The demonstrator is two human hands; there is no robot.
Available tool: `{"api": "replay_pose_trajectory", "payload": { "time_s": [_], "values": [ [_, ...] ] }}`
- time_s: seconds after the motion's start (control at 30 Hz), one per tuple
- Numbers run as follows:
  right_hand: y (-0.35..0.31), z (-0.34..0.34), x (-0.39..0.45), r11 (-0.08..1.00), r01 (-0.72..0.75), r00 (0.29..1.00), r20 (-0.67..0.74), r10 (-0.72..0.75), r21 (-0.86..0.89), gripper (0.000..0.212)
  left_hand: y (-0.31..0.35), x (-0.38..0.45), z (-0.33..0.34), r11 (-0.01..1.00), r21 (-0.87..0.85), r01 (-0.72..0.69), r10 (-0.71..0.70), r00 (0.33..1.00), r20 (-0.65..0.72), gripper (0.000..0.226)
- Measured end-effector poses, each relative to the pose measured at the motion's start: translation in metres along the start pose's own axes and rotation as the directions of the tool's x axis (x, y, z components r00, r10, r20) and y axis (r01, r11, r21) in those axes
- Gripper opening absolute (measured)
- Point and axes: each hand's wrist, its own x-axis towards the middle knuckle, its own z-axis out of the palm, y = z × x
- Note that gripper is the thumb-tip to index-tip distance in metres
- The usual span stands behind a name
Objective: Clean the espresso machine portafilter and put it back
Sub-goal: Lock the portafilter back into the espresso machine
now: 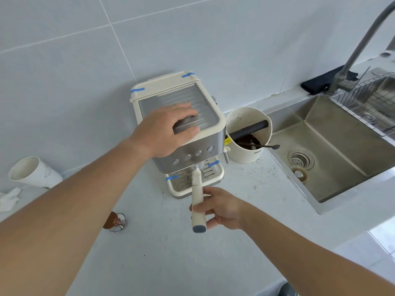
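A cream and steel espresso machine stands on the white counter against the tiled wall. Its portafilter sits under the brew head, with the cream handle pointing toward me. My right hand is wrapped around that handle from the right side. My left hand lies flat on the machine's ribbed top, fingers spread and holding nothing. The portafilter's basket is hidden under the machine's front.
A cream knock box with coffee grounds and a spoon stands right of the machine. The steel sink with faucet and wire rack lies further right. A tamper, paper cup and tissue sit left.
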Motion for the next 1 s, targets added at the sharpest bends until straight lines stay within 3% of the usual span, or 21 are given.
{"api": "replay_pose_trajectory", "payload": {
  "time_s": [0.37,0.57,1.0],
  "values": [
    [-0.009,0.012,0.025,0.992,0.084,0.996,0.005,-0.085,0.090,0.047,-0.008,0.005,0.004,0.998,-0.056,0.017,-0.019,0.999,-0.032,0.047],
    [0.005,0.032,0.036,0.979,0.113,0.994,-0.032,-0.109,0.170,0.061,-0.007,0.005,0.004,0.996,-0.081,0.030,-0.033,0.999,-0.037,0.044],
    [-0.009,0.068,0.075,0.905,0.230,0.969,-0.166,-0.181,0.358,0.049,-0.003,0.004,0.002,0.995,-0.089,0.041,-0.045,0.998,-0.043,0.042]
  ]
}}
